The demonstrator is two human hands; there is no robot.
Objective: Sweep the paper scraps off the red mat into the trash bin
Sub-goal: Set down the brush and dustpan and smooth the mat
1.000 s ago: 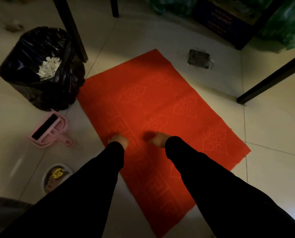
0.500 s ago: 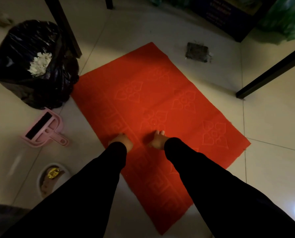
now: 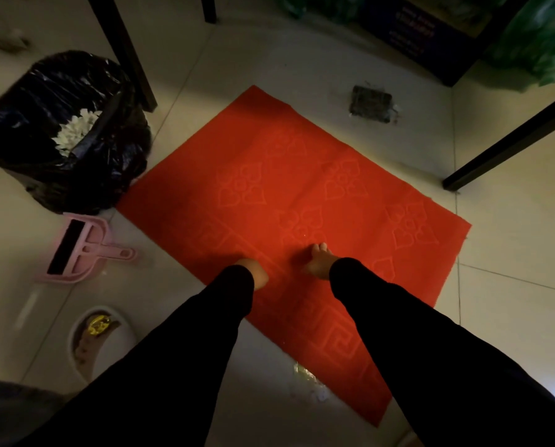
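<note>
The red mat (image 3: 302,175) lies flat on the tiled floor, and I see no scraps on its surface. White paper scraps (image 3: 76,130) sit inside the black-bagged trash bin (image 3: 43,91) at the mat's far left corner. A few pale scraps (image 3: 308,382) lie on the floor by the mat's near edge. My left hand (image 3: 253,272) rests on the mat with its fingers curled under, mostly hidden by the black sleeve. To its right, my right hand (image 3: 318,259) rests on the mat with fingers stretched forward, holding nothing.
A pink dustpan with a dark brush (image 3: 82,250) lies on the floor left of the mat. A white bowl (image 3: 98,337) stands nearer me. Black table legs (image 3: 124,53) (image 3: 508,140) flank the mat. A floor drain (image 3: 371,103), boxes and green bags lie beyond it.
My right hand's fingers have stretched out on the mat. Both hands stay in about the same spot, while my view has shifted a little.
</note>
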